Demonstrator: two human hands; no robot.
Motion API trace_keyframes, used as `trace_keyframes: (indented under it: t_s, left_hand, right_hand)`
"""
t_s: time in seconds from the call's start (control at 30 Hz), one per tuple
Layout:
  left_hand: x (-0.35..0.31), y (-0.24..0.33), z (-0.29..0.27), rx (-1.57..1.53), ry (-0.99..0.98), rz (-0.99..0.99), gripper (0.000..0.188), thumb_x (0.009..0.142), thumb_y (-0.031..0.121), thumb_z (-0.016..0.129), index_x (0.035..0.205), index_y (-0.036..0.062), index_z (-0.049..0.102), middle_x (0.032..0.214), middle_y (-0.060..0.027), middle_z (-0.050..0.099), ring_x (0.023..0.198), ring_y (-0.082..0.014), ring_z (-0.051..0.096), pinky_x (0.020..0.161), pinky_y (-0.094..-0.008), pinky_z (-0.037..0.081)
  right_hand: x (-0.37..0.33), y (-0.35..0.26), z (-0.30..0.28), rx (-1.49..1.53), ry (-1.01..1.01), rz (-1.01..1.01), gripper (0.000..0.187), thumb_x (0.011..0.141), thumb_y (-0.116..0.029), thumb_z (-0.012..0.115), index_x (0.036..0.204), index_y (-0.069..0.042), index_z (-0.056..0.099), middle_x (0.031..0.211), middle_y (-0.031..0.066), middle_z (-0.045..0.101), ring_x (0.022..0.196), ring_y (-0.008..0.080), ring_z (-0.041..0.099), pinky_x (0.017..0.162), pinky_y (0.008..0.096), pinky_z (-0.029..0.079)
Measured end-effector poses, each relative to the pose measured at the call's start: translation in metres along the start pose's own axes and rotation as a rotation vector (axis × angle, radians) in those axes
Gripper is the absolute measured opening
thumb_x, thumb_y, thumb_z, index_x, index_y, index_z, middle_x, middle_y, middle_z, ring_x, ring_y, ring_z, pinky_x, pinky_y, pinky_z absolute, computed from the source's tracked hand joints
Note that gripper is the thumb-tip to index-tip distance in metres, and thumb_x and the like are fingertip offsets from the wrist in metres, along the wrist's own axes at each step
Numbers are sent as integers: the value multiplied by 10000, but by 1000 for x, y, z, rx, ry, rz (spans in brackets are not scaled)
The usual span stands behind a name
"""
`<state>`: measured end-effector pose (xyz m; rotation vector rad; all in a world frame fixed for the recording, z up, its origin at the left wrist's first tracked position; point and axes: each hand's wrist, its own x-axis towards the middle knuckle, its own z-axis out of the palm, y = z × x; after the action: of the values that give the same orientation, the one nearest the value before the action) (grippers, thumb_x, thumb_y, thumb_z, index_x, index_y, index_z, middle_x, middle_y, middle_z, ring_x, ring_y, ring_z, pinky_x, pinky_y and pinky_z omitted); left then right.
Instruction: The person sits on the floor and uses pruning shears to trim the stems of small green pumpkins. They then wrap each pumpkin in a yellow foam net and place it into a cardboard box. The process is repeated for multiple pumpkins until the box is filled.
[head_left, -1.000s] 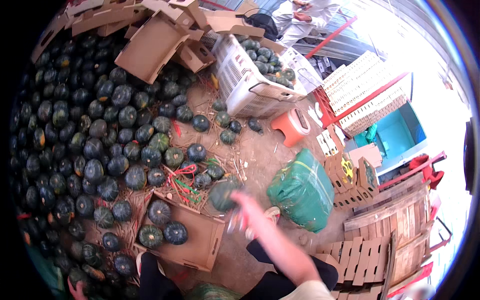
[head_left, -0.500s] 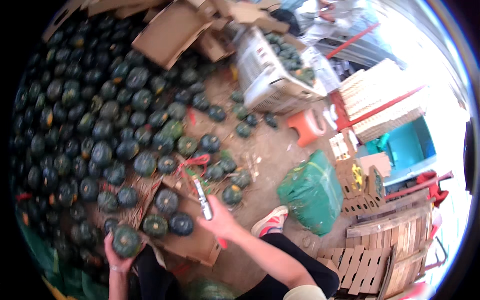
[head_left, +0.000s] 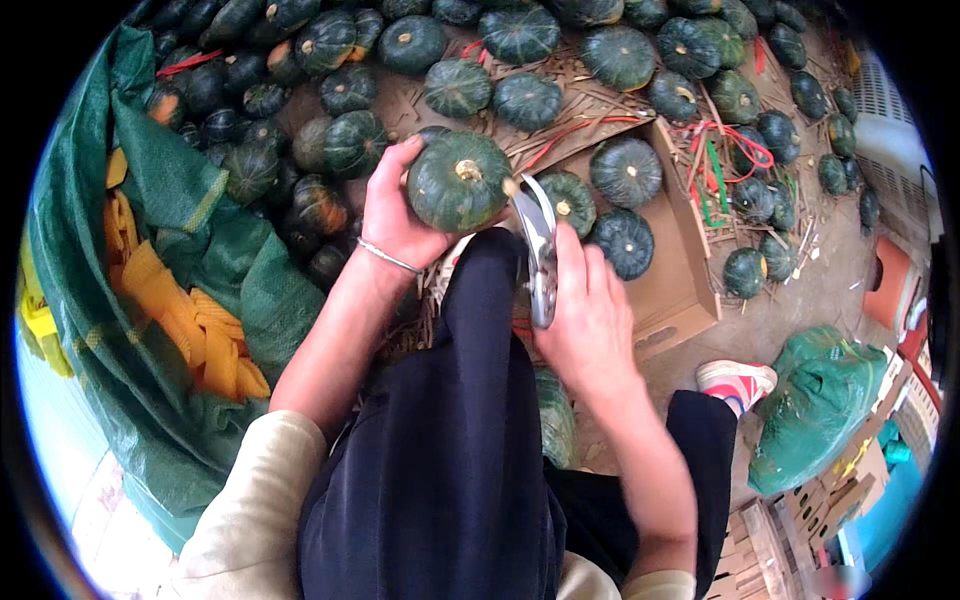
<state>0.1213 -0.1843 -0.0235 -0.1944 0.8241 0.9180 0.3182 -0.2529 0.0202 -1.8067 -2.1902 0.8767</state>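
Note:
A round dark-green pumpkin [head_left: 455, 195] rests in my left hand [head_left: 393, 215], stem side turned up, with the fingers curled round its left and lower sides. Close by its right side, my right hand [head_left: 592, 315] grips pruning shears [head_left: 541, 245] with metal blades pointing up and toward the pumpkin. A small tan piece [head_left: 511, 187] shows at the blade tips; I cannot tell whether it is held by them. Just beyond the shears, an open cardboard box [head_left: 682, 268] holds several pumpkins [head_left: 625, 171].
Many loose pumpkins [head_left: 520, 35] cover the floor ahead. Green woven sheeting [head_left: 190, 240] with orange cloth [head_left: 180, 318] lies at the left. To the right are tangled red ribbon [head_left: 752, 150], a full green bag [head_left: 815, 420], an orange stool [head_left: 888, 280] and a white crate [head_left: 890, 140].
My view has swung down and to the left. The pumpkin in my left hand and the shears in my right hand have come together in front of me.

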Motion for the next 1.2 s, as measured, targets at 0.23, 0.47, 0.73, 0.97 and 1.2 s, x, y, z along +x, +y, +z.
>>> trace_keyframes:
  t_s: [0.23, 0.47, 0.73, 0.97, 1.2]
  left_hand:
    - [-14, 15, -12, 168, -6, -79, 603, 895, 560, 371, 1218, 75, 526, 1136, -134, 605, 972, -309, 609, 776, -487, 516]
    - [-23, 4, -22, -2, -288, -165, 739, 852, 676, 286, 1284, 100, 452, 1158, -160, 579, 948, -310, 612, 638, -397, 551]
    - [-28, 15, -30, 51, 90, 41, 649, 883, 589, 389, 1271, 74, 469, 1281, -175, 504, 1158, -333, 500, 923, -586, 414]
    - [-33, 21, -32, 45, -100, -44, 753, 856, 682, 309, 1344, 114, 388, 1256, -208, 508, 1042, -378, 563, 656, -420, 550]
    - [-31, 6, -18, 222, 80, -41, 775, 827, 722, 280, 1220, 92, 503, 1036, -143, 629, 778, -282, 651, 490, -326, 528]
  right_hand:
    - [37, 21, -37, -274, -102, -390, 625, 683, -50, 627, 1270, -14, 418, 894, 133, 508, 803, 286, 544, 674, 405, 446]
    - [66, -4, -21, 134, -163, -80, 644, 683, -58, 646, 1249, 3, 345, 966, 208, 539, 888, 391, 583, 770, 471, 495]
    - [25, -6, -12, -134, -404, -172, 858, 557, 3, 705, 1318, 13, 308, 983, 170, 497, 900, 349, 558, 780, 427, 484]
    - [42, 2, -20, -244, -106, -344, 605, 698, -37, 601, 1269, 7, 405, 885, 134, 511, 768, 282, 561, 667, 381, 480]
    - [40, -17, -4, -296, -150, -304, 523, 777, -76, 526, 1260, 58, 379, 900, 157, 520, 741, 283, 579, 639, 384, 497]
